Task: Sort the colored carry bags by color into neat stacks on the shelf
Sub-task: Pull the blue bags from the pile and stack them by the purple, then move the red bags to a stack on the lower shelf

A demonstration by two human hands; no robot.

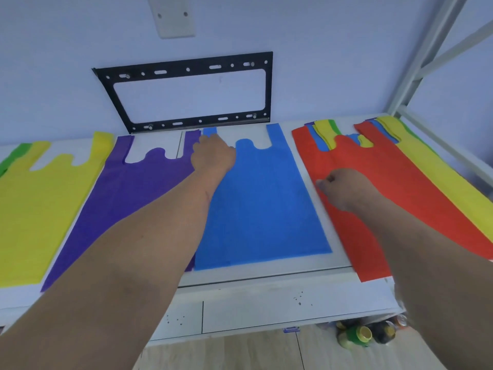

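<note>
Hands sort bags: left hand [213, 156] presses the flat blue fabric carry bag [262, 206], fingers hidden; right hand [344, 188] pinches the red fabric bag [400, 188] near the shelf's [266, 276] right edge; square edges before stacking.

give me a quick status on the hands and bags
Left hand flat on blue bag's left handle. Right hand pinching red bag atop the mixed pile. Nothing blocking.

Matt, cloth-like blue bag [262, 206] lies on a smooth, painted white shelf [266, 297].
</note>
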